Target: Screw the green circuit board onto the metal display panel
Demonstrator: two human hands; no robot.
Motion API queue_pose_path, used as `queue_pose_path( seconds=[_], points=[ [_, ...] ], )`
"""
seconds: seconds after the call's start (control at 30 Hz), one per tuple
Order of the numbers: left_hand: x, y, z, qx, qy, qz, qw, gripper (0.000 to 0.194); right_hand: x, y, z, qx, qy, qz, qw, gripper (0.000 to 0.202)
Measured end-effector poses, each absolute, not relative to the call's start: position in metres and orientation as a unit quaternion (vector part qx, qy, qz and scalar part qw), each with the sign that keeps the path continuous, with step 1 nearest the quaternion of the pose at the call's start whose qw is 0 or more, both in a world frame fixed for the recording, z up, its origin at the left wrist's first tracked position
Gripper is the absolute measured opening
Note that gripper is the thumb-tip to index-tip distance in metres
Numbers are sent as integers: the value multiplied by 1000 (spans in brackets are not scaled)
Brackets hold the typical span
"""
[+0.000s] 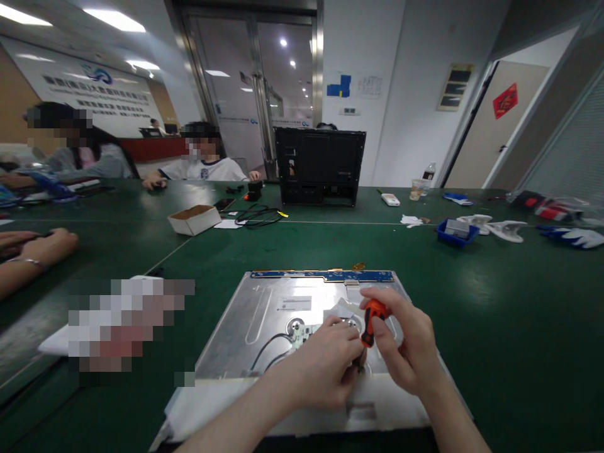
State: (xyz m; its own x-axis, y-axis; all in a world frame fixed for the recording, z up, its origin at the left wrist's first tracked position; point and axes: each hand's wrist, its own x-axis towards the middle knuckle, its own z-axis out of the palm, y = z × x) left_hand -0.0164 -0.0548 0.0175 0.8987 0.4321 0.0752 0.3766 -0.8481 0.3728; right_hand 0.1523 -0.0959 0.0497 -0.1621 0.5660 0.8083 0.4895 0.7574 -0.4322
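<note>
My right hand [411, 340] grips an orange and black screwdriver [369, 330] by its handle, held tilted with its tip pointing down beside my left fingers. My left hand [325, 365] is closed low over the silvery metal back of a display panel [264, 314], and whatever its fingers pinch is hidden. Just beyond it, a small pale circuit board [302, 333] with dark wires lies on the panel, partly covered by the hand. A blue circuit strip [292, 275] runs along the panel's far edge. Whitish sheet material [226, 402] covers the near part.
A black monitor [321, 167] stands across the green table. An open carton [194, 220] and black cable [259, 216] lie back left; a blue tray [455, 234] and gloves [507, 229] are at right. Another person's hands [47, 248] rest at left. Two people sit beyond.
</note>
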Motion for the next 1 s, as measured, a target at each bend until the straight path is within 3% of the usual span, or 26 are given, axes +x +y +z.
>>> queue_pose_path(
  seconds=[0.6, 0.8, 1.0],
  points=[
    [-14, -57, 24, 959, 223, 81, 154, 10, 151, -95, 48, -369, -753, -32, 544, 16],
    [-14, -57, 25, 958, 228, 77, 157, 3, 152, -97, 51, -347, -761, 24, 547, 25],
    [-16, -57, 21, 958, 220, 85, 166, 16, 153, -97, 48, -356, -756, 30, 548, 31]
  ],
)
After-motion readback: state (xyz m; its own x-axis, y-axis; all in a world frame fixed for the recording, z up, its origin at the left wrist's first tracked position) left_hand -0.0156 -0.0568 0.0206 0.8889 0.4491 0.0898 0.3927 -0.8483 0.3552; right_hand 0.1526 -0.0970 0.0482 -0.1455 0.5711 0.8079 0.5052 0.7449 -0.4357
